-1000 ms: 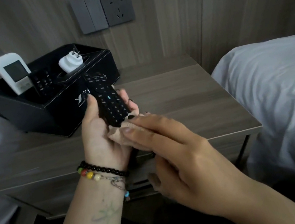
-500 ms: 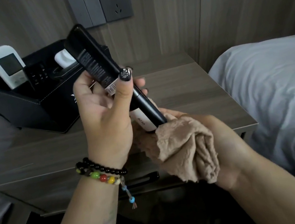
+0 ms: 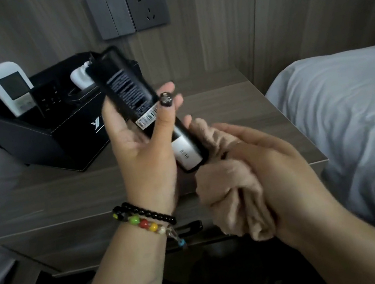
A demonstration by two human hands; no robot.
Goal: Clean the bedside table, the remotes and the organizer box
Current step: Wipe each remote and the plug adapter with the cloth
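1. Wood-grain panelling backs the scene, with a grey switch and socket plate (image 3: pixel 128 9) high on the wall; a pale bed (image 3: pixel 350 114) lies at the right and another pale edge at the far left.
2. At the left of the counter (image 3: pixel 236 99) stands the black organizer box (image 3: pixel 33 145). A white remote (image 3: pixel 12 88) with a screen leans in its left compartment, a small black remote (image 3: pixel 49 99) stands just beside it, and a white plug adapter (image 3: pixel 80 79) sits further right. All three look untouched by the cloth for now, as far as I can judge.
3. Left hand (image 3: pixel 144 154): its grip is wrapped around a long black remote (image 3: pixel 143 109), thumb across the labelled back, which faces the camera. The remote tilts, top end up toward the box, lower end down toward the other hand.
4. Right hand (image 3: pixel 277 166): its grip is bunched around a tan cloth (image 3: pixel 233 183), and the cloth touches the remote's lower end.
5. Progress, as a judgement: the work sits in the remote stage, with the back of one remote under the cloth. Whether its button side is finished cannot be told.
6. Probably left: the two remotes in the box, the box itself, and the counter top, though its cleanliness cannot be read from this view.
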